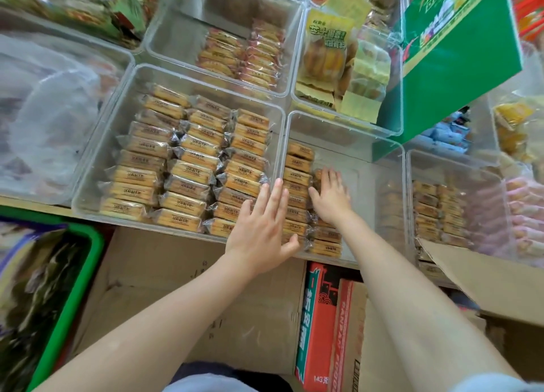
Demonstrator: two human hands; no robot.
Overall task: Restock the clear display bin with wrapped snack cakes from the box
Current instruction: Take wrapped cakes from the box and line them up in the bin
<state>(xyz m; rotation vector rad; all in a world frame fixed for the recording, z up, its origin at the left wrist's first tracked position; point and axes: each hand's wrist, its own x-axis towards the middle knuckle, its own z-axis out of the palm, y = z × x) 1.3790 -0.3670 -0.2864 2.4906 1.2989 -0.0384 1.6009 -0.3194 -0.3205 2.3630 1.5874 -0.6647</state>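
Observation:
A clear display bin [368, 167] at centre right holds a column of wrapped golden snack cakes [298, 167] along its left wall and a shorter second column beside it. My right hand [331, 197] lies flat inside the bin, fingers straight, pressing on the second column. My left hand [262, 223] is open with straight fingers over the bin's left wall, its thumb touching the near cakes. The right part of the bin is bare. An open cardboard box [485, 276] shows a flap at the lower right; its contents are hidden.
A larger clear bin [97, 167] to the left is packed with the same cakes. More bins of snacks stand behind and to the right. A green carton [459, 67] leans at the upper right. Closed cardboard boxes [164, 288] and a green basket [67, 303] sit below the shelf.

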